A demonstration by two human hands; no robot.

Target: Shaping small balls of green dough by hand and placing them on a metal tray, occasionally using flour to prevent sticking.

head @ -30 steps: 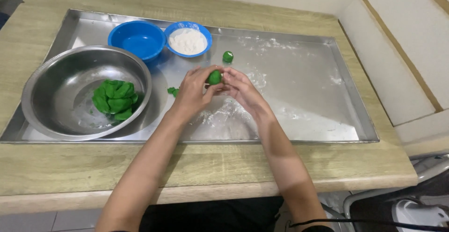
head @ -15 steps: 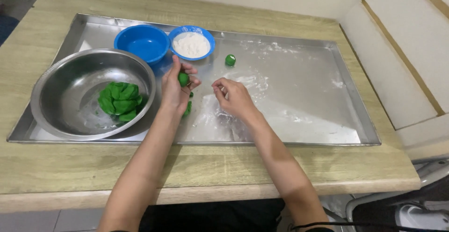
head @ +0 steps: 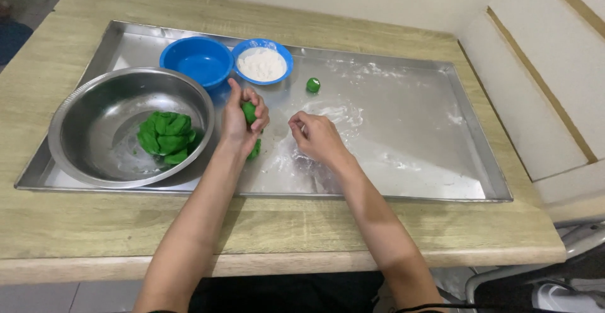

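Note:
My left hand (head: 242, 121) is closed around a small piece of green dough (head: 249, 112), held just above the steel tray (head: 409, 162) beside the big steel bowl (head: 88, 108). Another bit of green dough (head: 254, 150) lies on the tray under that hand. My right hand (head: 315, 136) hovers low over the floured patch of the tray with fingers loosely curled and nothing in it. A finished green dough ball (head: 313, 85) rests farther back on the tray. The bowl holds a lump of green dough (head: 166, 136).
A blue bowl (head: 196, 63) and a blue bowl of white flour (head: 262, 64) stand at the tray's back left. The tray lies on a wooden table (head: 315, 231). White panels (head: 542, 80) rise at the right.
My hands have separated: the left carried the dough piece left toward the steel bowl, while the right let go and stayed over the floured patch.

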